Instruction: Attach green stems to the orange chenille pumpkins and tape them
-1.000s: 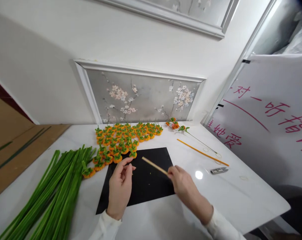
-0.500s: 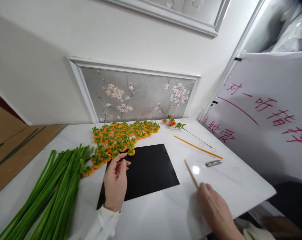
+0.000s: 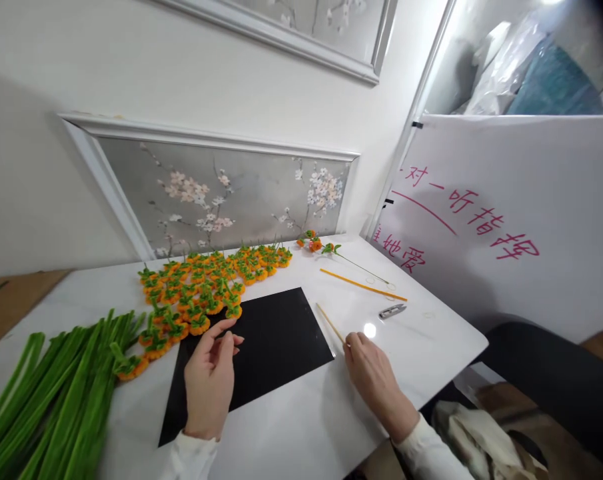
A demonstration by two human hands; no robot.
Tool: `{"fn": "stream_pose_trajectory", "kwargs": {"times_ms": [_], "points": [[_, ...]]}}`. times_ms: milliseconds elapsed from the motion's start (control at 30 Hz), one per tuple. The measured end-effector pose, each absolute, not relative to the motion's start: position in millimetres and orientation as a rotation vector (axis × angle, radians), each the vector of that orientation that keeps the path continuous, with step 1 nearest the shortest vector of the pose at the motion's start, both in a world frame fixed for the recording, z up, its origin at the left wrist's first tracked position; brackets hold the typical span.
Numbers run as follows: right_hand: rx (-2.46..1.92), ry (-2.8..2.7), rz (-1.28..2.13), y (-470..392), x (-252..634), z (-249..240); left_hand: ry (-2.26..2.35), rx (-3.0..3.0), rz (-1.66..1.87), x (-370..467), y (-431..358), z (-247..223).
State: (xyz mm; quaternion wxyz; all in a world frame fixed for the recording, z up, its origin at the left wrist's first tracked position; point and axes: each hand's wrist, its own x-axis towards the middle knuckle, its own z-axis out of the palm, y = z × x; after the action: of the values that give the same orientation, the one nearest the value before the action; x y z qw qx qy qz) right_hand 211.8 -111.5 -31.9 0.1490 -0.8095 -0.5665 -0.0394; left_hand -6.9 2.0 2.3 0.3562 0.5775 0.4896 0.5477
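My left hand [image 3: 212,377] hovers over the left part of a black sheet [image 3: 276,340], its fingers loosely curved and thumb apart from the index finger, with nothing visible between them. Its index fingertip is close to the nearest of many small orange-and-green fuzzy flowers [image 3: 234,310], bunched in rows behind it; I cannot tell whether they touch. To the right of the sheet, my right hand [image 3: 374,373] is closed on the near end of a thin wooden stick [image 3: 330,323]. The stick's far end points away from me, beside the sheet's right edge.
Long green fuzzy stems [image 3: 66,393] lie in a heap at the left. Beyond the stick are an orange fuzzy stem [image 3: 364,285], small metal thread snips [image 3: 392,311] and an orange flower sprig [image 3: 314,244] on a wire. The white table [image 3: 441,347] meets a wall behind.
The view has turned to the right. My right hand has brought the wooden stick left, closer to the black sheet's right edge. My left hand keeps nearly the same pose by the flowers.
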Motion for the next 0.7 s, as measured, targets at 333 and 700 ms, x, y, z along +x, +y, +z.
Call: {"fn": "stream_pose_trajectory", "kwargs": {"times_ms": [333,700], "points": [[-2.387,-1.546,0.041,-73.1,286.2,-18.7,1.205,1.609,1.259,0.6,-3.6,0.0],[-2.501,-1.298,0.039,-24.5,306.5,-34.0,1.201,1.689,1.215,-2.3,-4.8,-2.7]]}}
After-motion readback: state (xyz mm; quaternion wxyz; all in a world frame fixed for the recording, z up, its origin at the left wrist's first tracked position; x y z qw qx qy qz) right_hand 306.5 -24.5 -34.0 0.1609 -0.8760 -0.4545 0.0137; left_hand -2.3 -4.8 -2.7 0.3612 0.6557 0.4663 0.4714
